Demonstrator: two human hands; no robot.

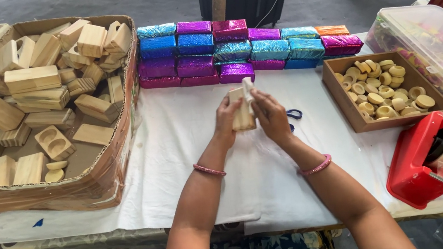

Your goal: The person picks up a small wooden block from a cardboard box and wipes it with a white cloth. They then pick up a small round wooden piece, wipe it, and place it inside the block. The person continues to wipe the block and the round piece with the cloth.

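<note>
While both hands pinch block [242, 110] above tabletop [188, 141] centre: left hand [226, 121] fingers grip side, right hand [269, 115] fingers press small piece on top (fitting step, apparently). Next needs foil; wrapped stack [239, 47] at 12 o'clock.

A pale wooden block [242, 110], rectangular and unpainted, stands upright above the white-covered tabletop [188, 141], clasped at both long sides. A smaller pale wooden piece [248, 85] sits against its top right corner, tilted slightly, pinched there between fingers [257, 96].
</note>
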